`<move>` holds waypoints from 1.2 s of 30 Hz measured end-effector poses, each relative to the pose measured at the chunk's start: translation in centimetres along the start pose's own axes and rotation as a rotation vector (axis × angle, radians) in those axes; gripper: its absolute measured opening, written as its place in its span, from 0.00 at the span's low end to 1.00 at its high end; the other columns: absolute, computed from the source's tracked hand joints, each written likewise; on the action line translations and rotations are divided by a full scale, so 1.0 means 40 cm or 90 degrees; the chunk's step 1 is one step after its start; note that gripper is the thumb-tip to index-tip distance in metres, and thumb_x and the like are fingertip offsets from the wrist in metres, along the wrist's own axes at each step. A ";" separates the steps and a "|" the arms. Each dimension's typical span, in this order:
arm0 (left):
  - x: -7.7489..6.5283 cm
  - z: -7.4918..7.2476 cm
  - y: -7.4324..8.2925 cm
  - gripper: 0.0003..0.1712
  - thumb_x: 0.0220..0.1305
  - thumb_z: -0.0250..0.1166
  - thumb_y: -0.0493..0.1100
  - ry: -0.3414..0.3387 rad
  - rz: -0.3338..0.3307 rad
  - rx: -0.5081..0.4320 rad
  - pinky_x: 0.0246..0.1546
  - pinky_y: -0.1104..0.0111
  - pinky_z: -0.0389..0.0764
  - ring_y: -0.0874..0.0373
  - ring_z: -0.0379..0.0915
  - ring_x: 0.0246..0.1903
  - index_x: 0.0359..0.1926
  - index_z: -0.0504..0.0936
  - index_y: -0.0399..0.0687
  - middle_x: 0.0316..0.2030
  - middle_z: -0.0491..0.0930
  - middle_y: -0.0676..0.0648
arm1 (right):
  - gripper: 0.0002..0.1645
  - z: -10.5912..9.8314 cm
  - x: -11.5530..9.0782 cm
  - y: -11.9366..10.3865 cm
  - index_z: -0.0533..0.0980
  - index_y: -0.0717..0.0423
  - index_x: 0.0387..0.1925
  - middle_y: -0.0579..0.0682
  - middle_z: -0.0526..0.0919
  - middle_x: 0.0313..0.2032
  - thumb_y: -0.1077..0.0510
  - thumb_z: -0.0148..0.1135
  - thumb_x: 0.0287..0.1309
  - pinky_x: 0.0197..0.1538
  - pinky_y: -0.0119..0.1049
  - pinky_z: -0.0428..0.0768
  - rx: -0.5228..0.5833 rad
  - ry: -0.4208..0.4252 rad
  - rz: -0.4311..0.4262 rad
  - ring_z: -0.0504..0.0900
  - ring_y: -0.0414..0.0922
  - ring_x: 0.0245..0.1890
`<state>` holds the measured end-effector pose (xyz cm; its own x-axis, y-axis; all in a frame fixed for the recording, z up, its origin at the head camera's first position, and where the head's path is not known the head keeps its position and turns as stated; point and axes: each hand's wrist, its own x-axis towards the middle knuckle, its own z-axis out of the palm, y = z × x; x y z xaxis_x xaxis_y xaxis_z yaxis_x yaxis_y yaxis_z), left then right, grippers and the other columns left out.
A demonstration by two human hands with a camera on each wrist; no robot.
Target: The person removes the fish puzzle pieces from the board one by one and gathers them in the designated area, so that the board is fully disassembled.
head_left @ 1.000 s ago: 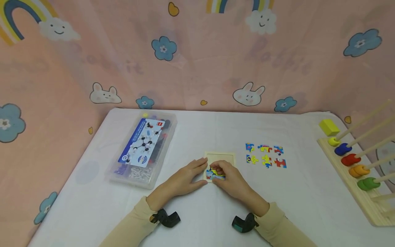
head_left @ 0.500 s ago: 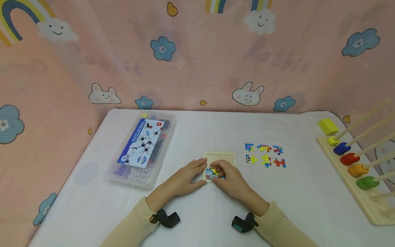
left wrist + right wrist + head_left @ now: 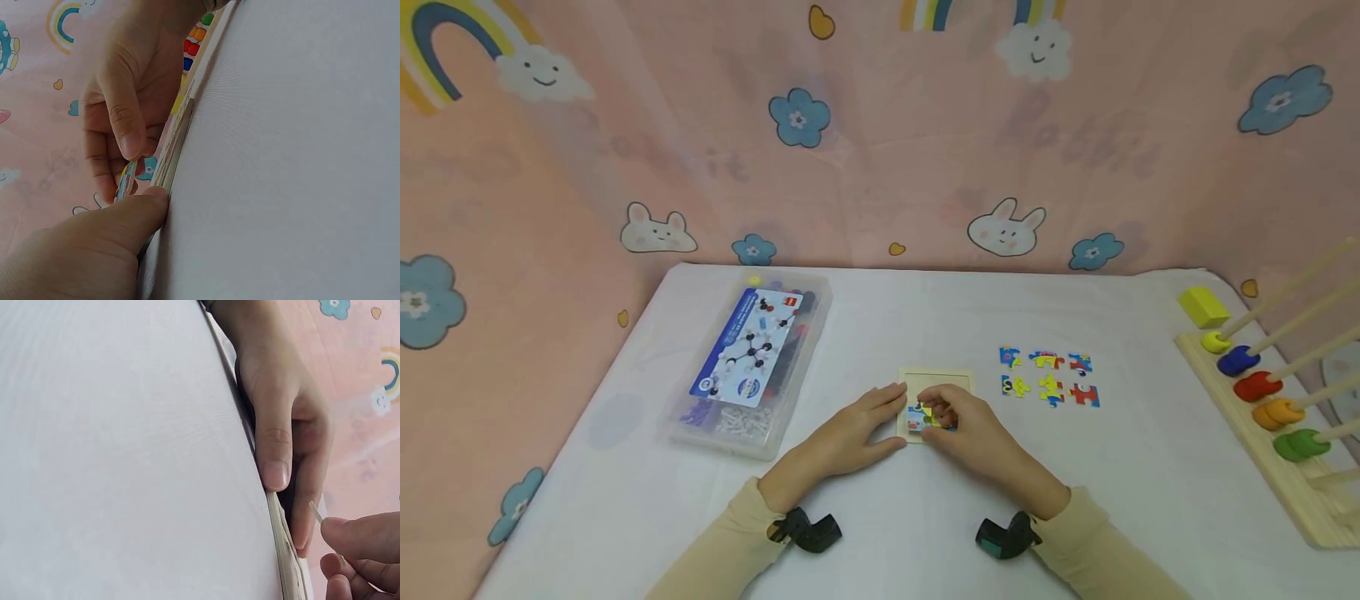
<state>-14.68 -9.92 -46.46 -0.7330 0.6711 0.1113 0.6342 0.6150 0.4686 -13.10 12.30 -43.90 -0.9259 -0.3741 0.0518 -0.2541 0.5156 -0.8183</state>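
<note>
A small wooden puzzle tray [image 3: 936, 373] lies on the white table in the head view, with colourful picture pieces [image 3: 916, 419] in its near part. My left hand [image 3: 857, 429] rests at the tray's left side, its fingers and thumb extended against the edge. Over the near right of the tray, my right hand [image 3: 973, 425] pinches a puzzle piece [image 3: 127, 180] between thumb and fingers. In the right wrist view that piece [image 3: 315, 511] shows edge-on, tilted and raised above the tray; its picture is mostly hidden by the fingers.
Several loose puzzle pieces [image 3: 1048, 377] lie in two rows right of the tray. At the left is a clear plastic box [image 3: 748, 358] with a molecule picture. A wooden bead-peg rack [image 3: 1262, 433] and a yellow block [image 3: 1203, 307] stand at the right.
My right hand has shifted slightly right and lifted a little with the puzzle piece, uncovering more of the picture in the tray. The left hand has stayed at the tray's edge.
</note>
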 end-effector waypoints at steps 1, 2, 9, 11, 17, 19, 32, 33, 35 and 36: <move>0.001 0.000 0.000 0.37 0.65 0.60 0.54 -0.001 -0.002 -0.002 0.72 0.64 0.53 0.56 0.51 0.71 0.68 0.64 0.40 0.71 0.57 0.48 | 0.23 -0.007 -0.001 0.002 0.74 0.58 0.51 0.48 0.77 0.40 0.63 0.67 0.51 0.40 0.28 0.77 -0.005 -0.003 0.000 0.74 0.42 0.36; 0.001 0.000 0.001 0.37 0.65 0.60 0.54 -0.001 -0.003 -0.002 0.72 0.64 0.54 0.56 0.51 0.71 0.68 0.64 0.40 0.71 0.57 0.48 | 0.24 -0.014 -0.003 0.006 0.74 0.57 0.52 0.47 0.77 0.39 0.63 0.67 0.52 0.40 0.28 0.77 -0.010 -0.005 0.001 0.73 0.41 0.35; 0.000 -0.001 0.005 0.38 0.64 0.61 0.55 -0.010 -0.017 0.000 0.72 0.65 0.54 0.56 0.50 0.71 0.69 0.63 0.40 0.72 0.56 0.49 | 0.24 -0.067 -0.026 0.042 0.74 0.56 0.52 0.47 0.78 0.42 0.63 0.67 0.52 0.45 0.31 0.79 -0.049 0.013 0.020 0.74 0.42 0.40; -0.001 0.000 0.006 0.38 0.64 0.61 0.55 -0.011 -0.019 0.001 0.72 0.65 0.53 0.57 0.50 0.71 0.69 0.63 0.40 0.72 0.56 0.49 | 0.24 -0.086 -0.038 0.049 0.74 0.55 0.53 0.47 0.78 0.43 0.62 0.67 0.53 0.46 0.31 0.79 -0.055 0.015 0.040 0.74 0.43 0.41; -0.001 0.001 0.004 0.38 0.64 0.61 0.55 -0.011 -0.018 0.004 0.72 0.65 0.53 0.57 0.50 0.72 0.69 0.63 0.40 0.72 0.56 0.49 | 0.24 -0.142 -0.073 0.083 0.74 0.55 0.54 0.47 0.78 0.44 0.61 0.66 0.54 0.47 0.29 0.79 -0.093 0.023 0.047 0.74 0.43 0.43; 0.000 0.003 0.003 0.38 0.64 0.61 0.55 -0.010 -0.015 0.008 0.72 0.65 0.53 0.57 0.50 0.71 0.69 0.63 0.40 0.72 0.56 0.49 | 0.24 -0.158 -0.084 0.096 0.74 0.56 0.54 0.48 0.78 0.45 0.61 0.66 0.55 0.47 0.28 0.79 -0.107 0.027 0.048 0.74 0.43 0.43; 0.001 0.006 0.000 0.37 0.64 0.61 0.54 0.011 0.009 0.018 0.71 0.63 0.57 0.53 0.53 0.70 0.67 0.64 0.37 0.71 0.58 0.46 | 0.23 -0.194 -0.130 0.152 0.74 0.58 0.54 0.52 0.79 0.49 0.61 0.66 0.55 0.43 0.23 0.78 -0.153 0.060 0.063 0.75 0.43 0.42; 0.001 0.006 0.000 0.37 0.64 0.61 0.54 0.014 0.013 0.021 0.71 0.63 0.57 0.53 0.54 0.70 0.67 0.64 0.37 0.70 0.59 0.45 | 0.23 -0.193 -0.131 0.154 0.74 0.58 0.54 0.52 0.79 0.48 0.61 0.66 0.55 0.43 0.23 0.77 -0.156 0.063 0.060 0.74 0.42 0.41; 0.000 0.006 -0.001 0.37 0.64 0.61 0.53 0.019 0.021 0.023 0.70 0.63 0.57 0.51 0.54 0.70 0.67 0.65 0.36 0.70 0.60 0.44 | 0.23 -0.190 -0.131 0.158 0.75 0.57 0.54 0.51 0.78 0.48 0.62 0.66 0.55 0.42 0.23 0.76 -0.157 0.069 0.052 0.73 0.40 0.41; -0.001 0.004 -0.001 0.37 0.64 0.61 0.54 0.019 0.022 0.021 0.70 0.62 0.57 0.51 0.54 0.70 0.67 0.65 0.36 0.70 0.59 0.44 | 0.23 -0.188 -0.131 0.160 0.75 0.57 0.54 0.51 0.78 0.47 0.62 0.66 0.55 0.41 0.22 0.76 -0.157 0.073 0.048 0.73 0.39 0.40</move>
<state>-14.64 -9.88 -46.63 -0.7174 0.6797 0.1530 0.6665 0.6055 0.4349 -11.96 23.38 -45.09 -0.9668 -0.2455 0.0714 -0.2306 0.7164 -0.6585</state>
